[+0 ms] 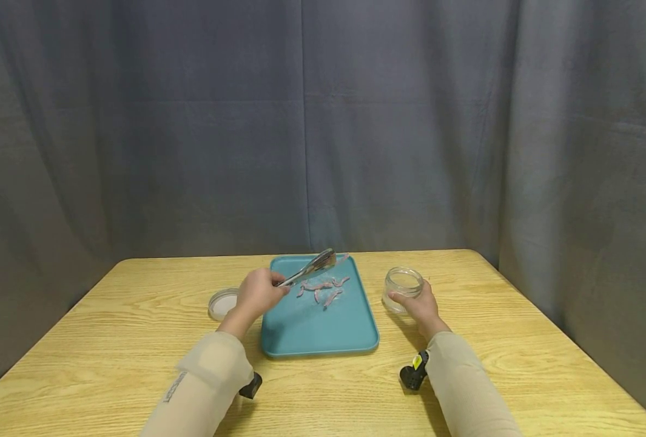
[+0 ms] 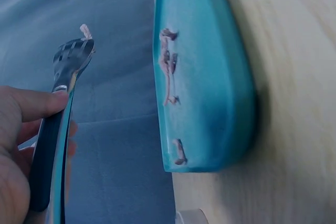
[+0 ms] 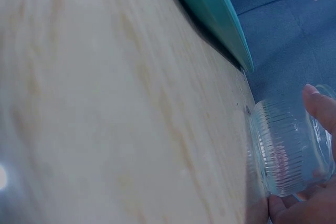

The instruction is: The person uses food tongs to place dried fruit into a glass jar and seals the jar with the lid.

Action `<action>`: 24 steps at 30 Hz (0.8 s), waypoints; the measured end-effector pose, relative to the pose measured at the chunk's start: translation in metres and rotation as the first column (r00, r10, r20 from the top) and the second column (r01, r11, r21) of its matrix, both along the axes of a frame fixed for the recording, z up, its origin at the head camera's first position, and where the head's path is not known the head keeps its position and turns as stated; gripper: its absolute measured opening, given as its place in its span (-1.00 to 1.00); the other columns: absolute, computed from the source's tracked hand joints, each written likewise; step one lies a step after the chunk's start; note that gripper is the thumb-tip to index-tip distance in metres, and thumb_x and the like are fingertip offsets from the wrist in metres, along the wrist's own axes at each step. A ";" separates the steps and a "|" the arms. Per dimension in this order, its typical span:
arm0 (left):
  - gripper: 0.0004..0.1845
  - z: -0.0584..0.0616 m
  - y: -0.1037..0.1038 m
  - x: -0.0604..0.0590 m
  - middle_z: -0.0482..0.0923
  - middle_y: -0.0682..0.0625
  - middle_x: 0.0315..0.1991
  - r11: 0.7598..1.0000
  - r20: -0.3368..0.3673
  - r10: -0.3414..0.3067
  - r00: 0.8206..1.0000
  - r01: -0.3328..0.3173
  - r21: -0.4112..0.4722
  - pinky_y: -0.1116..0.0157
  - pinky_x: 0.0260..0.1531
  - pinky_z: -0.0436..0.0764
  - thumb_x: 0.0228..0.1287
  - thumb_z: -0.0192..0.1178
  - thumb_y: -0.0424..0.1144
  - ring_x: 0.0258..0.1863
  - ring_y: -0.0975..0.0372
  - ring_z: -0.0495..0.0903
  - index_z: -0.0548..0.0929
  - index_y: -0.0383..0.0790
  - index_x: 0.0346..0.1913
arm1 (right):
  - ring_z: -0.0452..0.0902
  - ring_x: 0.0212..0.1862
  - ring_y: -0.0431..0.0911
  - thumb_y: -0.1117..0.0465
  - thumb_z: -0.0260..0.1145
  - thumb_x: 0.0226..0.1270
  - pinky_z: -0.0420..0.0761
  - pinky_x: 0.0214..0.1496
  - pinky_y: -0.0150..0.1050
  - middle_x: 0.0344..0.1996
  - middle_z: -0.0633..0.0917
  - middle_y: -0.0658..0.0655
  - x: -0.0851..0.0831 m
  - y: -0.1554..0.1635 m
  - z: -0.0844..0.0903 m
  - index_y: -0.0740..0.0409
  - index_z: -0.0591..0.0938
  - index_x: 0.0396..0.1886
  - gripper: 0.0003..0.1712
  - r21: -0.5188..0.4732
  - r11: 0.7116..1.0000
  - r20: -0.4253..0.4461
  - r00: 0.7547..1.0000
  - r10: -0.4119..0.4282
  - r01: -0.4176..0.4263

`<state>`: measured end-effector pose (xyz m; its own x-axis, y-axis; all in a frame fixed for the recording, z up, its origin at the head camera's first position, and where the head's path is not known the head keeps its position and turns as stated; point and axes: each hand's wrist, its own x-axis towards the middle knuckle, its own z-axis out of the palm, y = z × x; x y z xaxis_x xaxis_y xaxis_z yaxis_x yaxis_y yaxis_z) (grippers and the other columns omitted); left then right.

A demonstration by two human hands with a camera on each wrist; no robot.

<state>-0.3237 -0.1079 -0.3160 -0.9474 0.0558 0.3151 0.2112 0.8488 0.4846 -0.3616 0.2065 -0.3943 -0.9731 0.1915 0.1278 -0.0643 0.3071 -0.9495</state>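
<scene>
My left hand (image 1: 259, 294) grips metal tongs (image 1: 316, 264) with dark handles above the teal tray's left side. Pinched in the tips of the tongs is a thin pinkish strip (image 2: 85, 31), perhaps meat. Several similar strips (image 1: 318, 286) lie scattered on the teal tray (image 1: 317, 337) below. To the right of the tray, my right hand (image 1: 423, 306) holds an uncovered clear glass jar (image 1: 392, 294) around its side, upright on the table. A pinkish patch shows through the ribbed wall in the right wrist view; I cannot tell what it is.
A round lid (image 1: 223, 303), white inside, lies on the wooden table (image 1: 110, 340) left of the tray, partly behind my left hand. Grey curtains (image 1: 219, 152) hang behind the table and along both sides.
</scene>
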 end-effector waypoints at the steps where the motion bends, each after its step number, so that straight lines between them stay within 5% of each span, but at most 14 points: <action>1: -0.80 0.001 0.001 -0.001 0.58 0.06 -0.42 1.000 -0.009 0.008 1.000 -0.008 0.005 0.26 -0.51 0.40 -0.06 0.26 -0.18 -0.45 0.23 0.48 0.69 -0.13 -0.31 | 0.07 0.16 0.21 0.09 0.38 -0.09 0.08 0.13 0.03 0.15 0.18 0.36 0.001 -0.001 0.001 0.29 -0.04 0.26 0.04 -0.003 1.000 0.002 1.000 -0.002 0.002; 9: -0.88 0.011 0.011 -0.005 0.47 0.10 -0.62 0.997 -0.063 0.048 0.997 -0.044 0.057 0.31 -0.68 0.26 -0.06 0.25 -0.17 -0.62 0.23 0.33 0.70 -0.06 -0.41 | 0.06 0.16 0.22 0.16 0.36 -0.05 0.05 0.13 0.04 0.15 0.17 0.39 0.007 -0.004 0.006 0.30 -0.04 0.26 -0.01 -0.013 1.000 -0.001 1.000 -0.021 0.021; 19: -0.80 0.018 0.024 -0.007 0.56 0.08 -0.47 0.995 -0.029 0.053 0.998 -0.050 0.088 0.30 -0.62 0.34 -0.05 0.25 -0.16 -0.53 0.24 0.42 0.69 -0.08 -0.30 | 0.03 0.18 0.21 0.16 0.35 -0.03 0.04 0.14 0.04 0.18 0.14 0.37 0.003 -0.002 0.004 0.27 -0.06 0.28 -0.01 -0.015 1.000 0.031 0.999 -0.011 0.011; 24: -0.84 0.016 0.024 -0.007 0.54 0.10 -0.54 0.998 -0.053 0.025 0.998 -0.022 0.060 0.30 -0.64 0.31 -0.06 0.26 -0.16 -0.58 0.25 0.38 0.70 -0.07 -0.36 | 0.04 0.17 0.21 0.16 0.34 -0.03 0.05 0.13 0.04 0.17 0.14 0.37 0.004 -0.002 0.005 0.28 -0.06 0.27 -0.01 0.002 1.000 0.020 1.000 -0.012 0.012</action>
<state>-0.3303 -0.0840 -0.2998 -0.9299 0.0138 0.3676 0.2188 0.8241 0.5224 -0.3580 0.2044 -0.3896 -0.9731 0.2031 0.1086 -0.0416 0.3090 -0.9501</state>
